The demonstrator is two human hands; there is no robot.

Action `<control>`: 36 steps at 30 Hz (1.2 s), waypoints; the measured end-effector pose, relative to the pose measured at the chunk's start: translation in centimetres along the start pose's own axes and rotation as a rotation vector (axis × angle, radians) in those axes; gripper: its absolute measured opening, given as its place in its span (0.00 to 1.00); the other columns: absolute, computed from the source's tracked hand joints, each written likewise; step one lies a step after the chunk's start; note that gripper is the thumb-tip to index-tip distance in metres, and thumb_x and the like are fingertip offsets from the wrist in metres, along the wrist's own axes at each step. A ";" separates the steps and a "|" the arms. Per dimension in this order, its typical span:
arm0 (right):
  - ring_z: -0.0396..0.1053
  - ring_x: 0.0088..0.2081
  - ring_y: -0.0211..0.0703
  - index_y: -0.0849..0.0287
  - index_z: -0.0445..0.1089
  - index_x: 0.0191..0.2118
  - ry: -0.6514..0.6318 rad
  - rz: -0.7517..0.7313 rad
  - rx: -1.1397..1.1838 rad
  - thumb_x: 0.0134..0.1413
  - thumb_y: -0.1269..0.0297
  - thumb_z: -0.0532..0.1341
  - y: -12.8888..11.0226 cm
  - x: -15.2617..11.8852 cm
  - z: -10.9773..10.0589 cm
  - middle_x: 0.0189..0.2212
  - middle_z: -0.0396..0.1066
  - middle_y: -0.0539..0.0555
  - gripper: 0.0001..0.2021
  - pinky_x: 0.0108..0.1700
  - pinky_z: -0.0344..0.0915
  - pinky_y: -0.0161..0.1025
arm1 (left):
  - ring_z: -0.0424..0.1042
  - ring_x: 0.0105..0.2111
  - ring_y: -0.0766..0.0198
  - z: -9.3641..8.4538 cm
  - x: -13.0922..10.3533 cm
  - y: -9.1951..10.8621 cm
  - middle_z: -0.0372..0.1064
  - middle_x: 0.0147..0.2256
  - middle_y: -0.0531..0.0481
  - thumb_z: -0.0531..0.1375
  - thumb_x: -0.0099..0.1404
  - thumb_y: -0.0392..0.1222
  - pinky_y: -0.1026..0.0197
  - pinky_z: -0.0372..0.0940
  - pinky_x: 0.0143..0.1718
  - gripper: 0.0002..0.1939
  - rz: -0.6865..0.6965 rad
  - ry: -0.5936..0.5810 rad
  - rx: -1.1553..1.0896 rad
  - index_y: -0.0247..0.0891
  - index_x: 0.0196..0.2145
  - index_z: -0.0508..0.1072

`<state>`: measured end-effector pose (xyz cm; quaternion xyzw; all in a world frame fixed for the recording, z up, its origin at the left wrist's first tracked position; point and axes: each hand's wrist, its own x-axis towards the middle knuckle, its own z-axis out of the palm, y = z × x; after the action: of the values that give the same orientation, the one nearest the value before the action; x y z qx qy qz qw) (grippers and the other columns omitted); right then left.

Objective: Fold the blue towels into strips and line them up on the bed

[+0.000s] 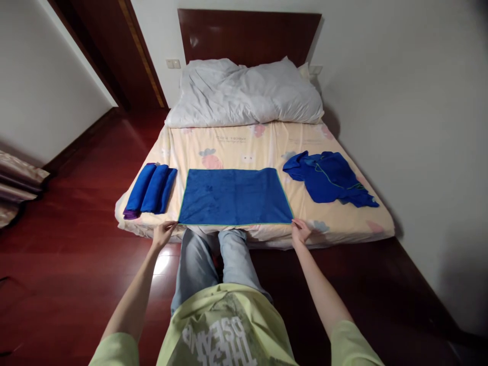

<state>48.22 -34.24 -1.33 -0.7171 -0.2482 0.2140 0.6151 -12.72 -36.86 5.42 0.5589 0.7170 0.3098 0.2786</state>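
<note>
A blue towel (234, 197) with thin green edging lies spread flat near the front edge of the bed. My left hand (164, 234) pinches its near left corner. At the near right corner, my right hand (300, 231) pinches the towel the same way. Left of it rest several rolled towels (154, 189), blue with some purple showing underneath. A crumpled heap of blue towels (331, 178) with green edging lies to the right.
The bed (236, 145) has a cream sheet with a strawberry print. A white quilt (244, 94) is bunched against the dark wooden headboard (247, 35). A wall runs close along the right side. Dark red floor (76, 244) and a curtain (19, 185) are at the left.
</note>
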 end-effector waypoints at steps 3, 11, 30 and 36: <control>0.79 0.34 0.52 0.61 0.74 0.29 0.001 0.025 -0.007 0.36 0.67 0.67 0.4 0.0 -0.3 0.28 0.80 0.59 0.08 0.44 0.77 0.51 | 0.79 0.48 0.43 0.0 -0.1 -0.7 0.81 0.45 0.39 0.58 0.58 0.62 0.49 0.72 0.51 0.27 0.046 -0.036 0.078 0.37 0.38 0.83; 0.76 0.33 0.50 0.58 0.71 0.24 0.115 0.042 -0.062 0.35 0.71 0.63 -0.3 -0.6 -0.5 0.20 0.73 0.51 0.03 0.45 0.76 0.49 | 0.79 0.44 0.48 0.7 -0.1 0.2 0.80 0.44 0.39 0.55 0.61 0.59 0.57 0.74 0.43 0.25 0.084 -0.045 0.146 0.36 0.36 0.81; 0.72 0.26 0.44 0.51 0.64 0.27 -0.066 0.426 0.107 0.42 0.58 0.64 -1.3 -10.9 2.0 0.20 0.68 0.45 0.08 0.29 0.70 0.38 | 0.51 0.71 0.33 10.6 -14.2 3.3 0.43 0.73 0.25 0.52 0.73 0.53 0.33 0.59 0.64 0.38 -0.103 -0.109 0.599 0.32 0.73 0.53; 0.76 0.30 0.41 0.55 0.68 0.33 -0.329 0.586 0.268 0.44 0.61 0.66 -3.0 -19.2 7.1 0.26 0.75 0.50 0.09 0.36 0.75 0.39 | 0.53 0.68 0.27 10.1 -13.7 4.8 0.43 0.71 0.19 0.52 0.73 0.54 0.31 0.66 0.56 0.40 -0.107 -0.154 0.766 0.27 0.74 0.51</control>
<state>28.55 -40.23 0.58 -0.6269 -0.0974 0.5244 0.5678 0.89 -47.94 3.17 0.6058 0.7858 -0.0381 0.1187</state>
